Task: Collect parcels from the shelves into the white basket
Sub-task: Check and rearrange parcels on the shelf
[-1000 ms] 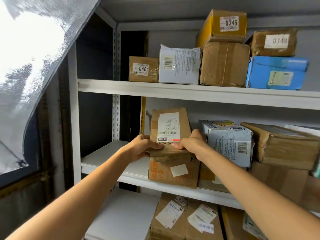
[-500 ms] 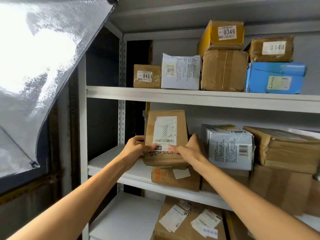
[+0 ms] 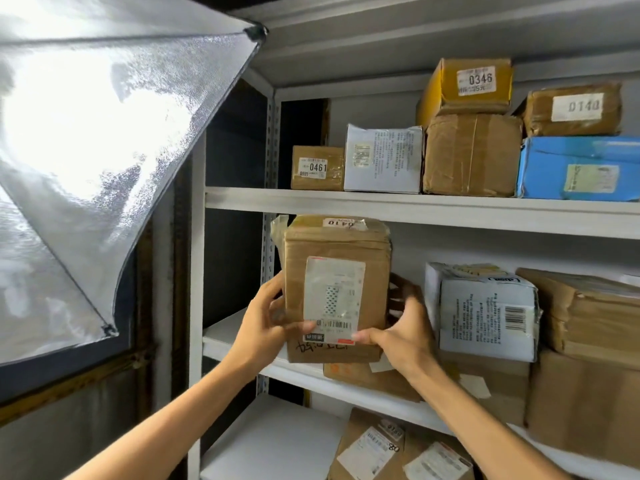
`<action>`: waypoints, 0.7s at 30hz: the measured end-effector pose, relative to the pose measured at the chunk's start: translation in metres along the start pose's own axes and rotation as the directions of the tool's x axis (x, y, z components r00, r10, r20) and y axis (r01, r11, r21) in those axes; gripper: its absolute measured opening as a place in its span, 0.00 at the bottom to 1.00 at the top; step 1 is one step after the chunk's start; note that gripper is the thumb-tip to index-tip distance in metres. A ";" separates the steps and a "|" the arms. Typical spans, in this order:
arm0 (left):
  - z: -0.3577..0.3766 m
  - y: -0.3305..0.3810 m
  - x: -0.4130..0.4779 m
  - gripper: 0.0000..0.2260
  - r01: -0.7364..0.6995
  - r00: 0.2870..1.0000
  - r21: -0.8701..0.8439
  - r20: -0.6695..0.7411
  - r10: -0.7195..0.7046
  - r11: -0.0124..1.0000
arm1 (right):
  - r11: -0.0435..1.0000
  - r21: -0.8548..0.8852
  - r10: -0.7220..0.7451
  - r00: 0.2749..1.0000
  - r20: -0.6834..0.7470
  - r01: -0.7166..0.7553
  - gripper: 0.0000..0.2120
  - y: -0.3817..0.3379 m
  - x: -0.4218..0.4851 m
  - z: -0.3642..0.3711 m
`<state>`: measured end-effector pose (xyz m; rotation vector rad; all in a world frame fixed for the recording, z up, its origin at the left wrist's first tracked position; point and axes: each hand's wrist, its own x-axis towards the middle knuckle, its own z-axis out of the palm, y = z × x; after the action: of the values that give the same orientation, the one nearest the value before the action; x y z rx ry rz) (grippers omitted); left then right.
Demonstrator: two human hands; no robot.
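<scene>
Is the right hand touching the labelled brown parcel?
Touching. The head view shows the right hand gripping the parcel, thumb pressed on its label's lower edge.

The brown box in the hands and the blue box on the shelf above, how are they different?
The brown box is held upright by the left hand and right hand; the blue box lies flat on the shelf. Nothing sits on the brown box; a parcel sits on the blue box. The brown box's label is white, the blue box's yellowish. Both show a label in front.
</scene>
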<state>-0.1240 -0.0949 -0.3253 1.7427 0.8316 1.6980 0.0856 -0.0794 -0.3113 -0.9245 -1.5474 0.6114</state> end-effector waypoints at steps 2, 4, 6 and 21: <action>-0.001 -0.002 -0.006 0.32 -0.106 0.994 0.094 -0.005 0.107 0.990 | 0.991 -0.029 -0.128 0.991 -0.038 0.127 0.40 0.011 -0.003 0.003; -0.001 -0.004 -0.011 0.29 -0.183 0.982 0.186 -0.003 0.187 0.965 | 0.976 0.006 -0.215 0.976 -0.046 0.215 0.41 0.018 -0.003 0.005; 0.000 -0.002 -0.016 0.26 -0.210 0.976 0.227 -0.005 0.217 0.951 | 0.968 0.090 -0.233 0.972 -0.036 0.236 0.39 0.017 -0.005 0.003; 0.024 0.064 -0.007 0.38 -0.247 0.950 0.500 -0.045 0.310 0.830 | 0.635 0.708 0.167 0.949 0.266 -0.310 0.12 0.003 0.007 0.007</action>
<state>-0.0972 -0.1413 -0.2826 2.2021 1.1957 1.9195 0.0798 -0.0713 -0.3114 -0.4302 -1.1366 1.4341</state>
